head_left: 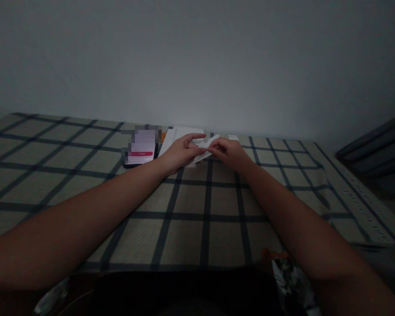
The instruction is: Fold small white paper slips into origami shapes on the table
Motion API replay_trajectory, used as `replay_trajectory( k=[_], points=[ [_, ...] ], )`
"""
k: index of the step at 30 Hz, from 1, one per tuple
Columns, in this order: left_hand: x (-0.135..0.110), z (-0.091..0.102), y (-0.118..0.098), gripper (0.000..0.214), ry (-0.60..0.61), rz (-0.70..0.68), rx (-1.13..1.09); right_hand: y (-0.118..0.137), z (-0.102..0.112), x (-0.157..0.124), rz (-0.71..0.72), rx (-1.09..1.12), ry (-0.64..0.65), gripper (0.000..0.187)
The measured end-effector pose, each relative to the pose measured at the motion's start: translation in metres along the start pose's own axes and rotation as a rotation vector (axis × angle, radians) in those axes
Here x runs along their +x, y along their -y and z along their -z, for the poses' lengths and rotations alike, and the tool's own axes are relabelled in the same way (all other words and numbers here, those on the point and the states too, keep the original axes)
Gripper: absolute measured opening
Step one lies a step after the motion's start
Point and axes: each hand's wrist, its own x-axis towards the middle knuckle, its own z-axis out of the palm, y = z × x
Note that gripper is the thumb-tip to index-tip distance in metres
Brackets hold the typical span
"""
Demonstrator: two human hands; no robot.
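Both my arms reach out over a checked tablecloth. My left hand and my right hand meet near the far edge, each pinching a small folded piece of white paper held between them. The fingers of both hands are closed on the paper. Its exact shape is hard to make out in the dim light.
A phone with a lit screen lies just left of my left hand. White sheets of paper rest behind the hands by the wall. A small white scrap lies beyond my right hand. The table's right edge drops off.
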Motion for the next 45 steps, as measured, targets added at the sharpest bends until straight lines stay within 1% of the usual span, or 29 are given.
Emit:
replay_trajectory(
  k=[4, 6, 9, 13, 14, 16, 19, 22, 30, 35, 39, 45],
  points=[
    [-0.001, -0.001, 0.0, 0.065, 0.006, -0.004, 0.039, 0.001, -0.002, 0.0, -0.028, -0.029, -0.008, 0.021],
    [0.0, 0.0, 0.002, 0.065, 0.003, -0.007, 0.044, 0.001, -0.004, -0.001, -0.044, 0.011, -0.024, 0.022],
    [0.002, 0.0, 0.006, 0.063, -0.026, 0.001, -0.013, 0.0, -0.01, -0.002, -0.125, 0.182, -0.068, 0.027],
    [0.006, 0.0, 0.011, 0.07, -0.095, 0.004, -0.171, -0.004, -0.015, 0.0, -0.263, 0.408, -0.152, 0.048],
    [0.007, 0.0, 0.012, 0.071, -0.103, -0.002, -0.195, -0.004, -0.015, 0.001, -0.288, 0.445, -0.149, 0.051],
    [0.008, 0.0, 0.014, 0.071, -0.105, -0.011, -0.211, -0.002, -0.015, 0.002, -0.315, 0.487, -0.113, 0.049],
    [0.008, -0.001, 0.013, 0.072, -0.088, -0.002, -0.201, 0.002, -0.013, 0.003, -0.302, 0.469, -0.07, 0.036],
    [0.005, -0.001, 0.01, 0.071, -0.081, -0.005, -0.149, 0.006, -0.01, 0.003, -0.291, 0.426, -0.074, 0.03],
    [0.0, -0.001, 0.003, 0.065, -0.067, -0.04, 0.053, 0.011, -0.01, 0.002, -0.307, 0.373, -0.08, 0.03],
    [-0.002, -0.004, 0.0, 0.073, -0.002, -0.027, 0.064, 0.009, -0.008, 0.003, -0.353, 0.357, -0.094, 0.029],
    [-0.004, -0.005, -0.002, 0.072, 0.003, -0.017, 0.093, 0.005, -0.008, 0.002, -0.359, 0.372, -0.09, 0.031],
    [-0.002, -0.001, 0.0, 0.071, 0.056, -0.031, 0.112, 0.001, -0.009, 0.002, -0.359, 0.387, -0.114, 0.03]
  ],
)
